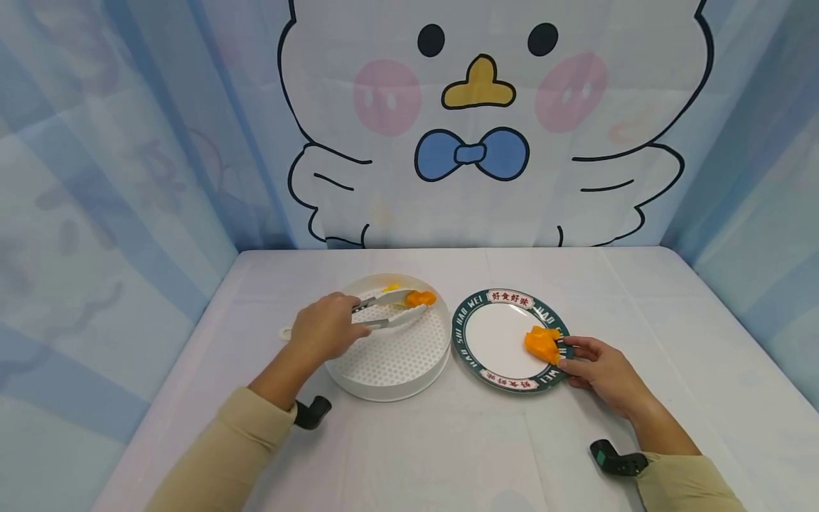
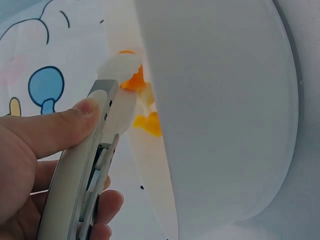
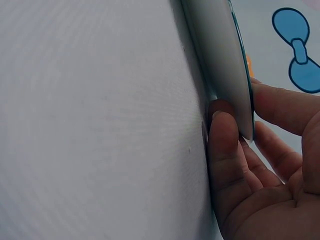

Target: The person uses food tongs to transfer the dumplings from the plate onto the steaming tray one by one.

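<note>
- Back curtain is basically one giant cartoon bird, white with thick black outlines
- Two black oval eyes, a stubby yellow beak and pink cheeks with little white marks inside
- Blue bow tie right under the beak, pretty dapper honestly
- Left curtain has blue and white bands plus some blurry faded doodles; right curtain is similarly pale blue
- White tablecloth underneath, faint creases running across it

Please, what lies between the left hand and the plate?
In the head view: the tongs, an orange piece at their tips, a smaller yellow piece, and the white perforated tray.
</note>
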